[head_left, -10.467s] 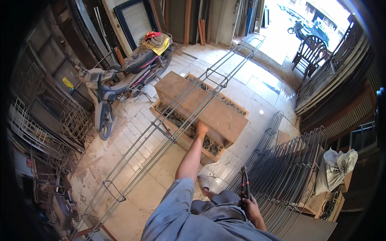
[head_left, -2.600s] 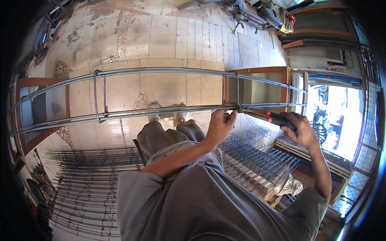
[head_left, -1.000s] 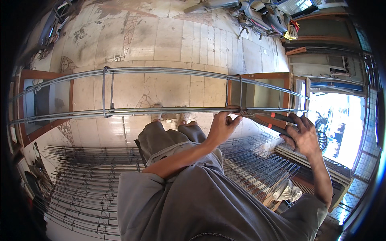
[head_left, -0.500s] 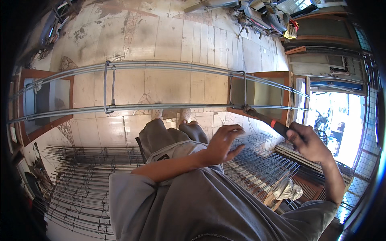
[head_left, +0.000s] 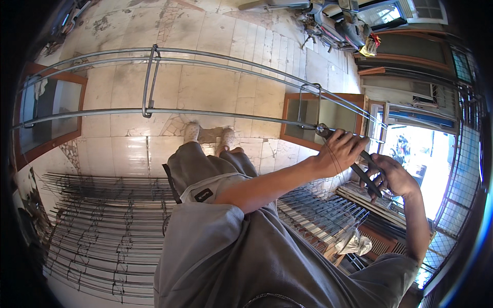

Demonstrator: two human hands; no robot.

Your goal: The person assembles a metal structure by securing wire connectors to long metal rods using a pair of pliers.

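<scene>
A long rebar frame (head_left: 221, 115) of parallel steel bars runs across in front of me, with a bent stirrup (head_left: 150, 79) on its left part and another stirrup (head_left: 319, 105) at right. Dark-handled pincers (head_left: 354, 167) have their jaws at the near bar, beside the right stirrup. My left hand (head_left: 339, 151) is closed around the pincers just behind the jaws, and thin wires hang from it. Around the handle ends my right hand (head_left: 393, 177) is curled, with the two handles spread apart. Whether the jaws grip a wire cannot be made out.
Stacks of finished rebar frames (head_left: 108, 231) lie behind me at left, with more rebar (head_left: 318, 210) at right. Wood-framed panels (head_left: 51, 113) stand under both ends of the frame. A motorbike (head_left: 334, 25) is parked at the far right. Wire mesh (head_left: 457, 179) borders the right side.
My left hand has moved right from empty air onto the pincers. The pincers' handles have spread in my right hand. The rebar frame appears higher in the view.
</scene>
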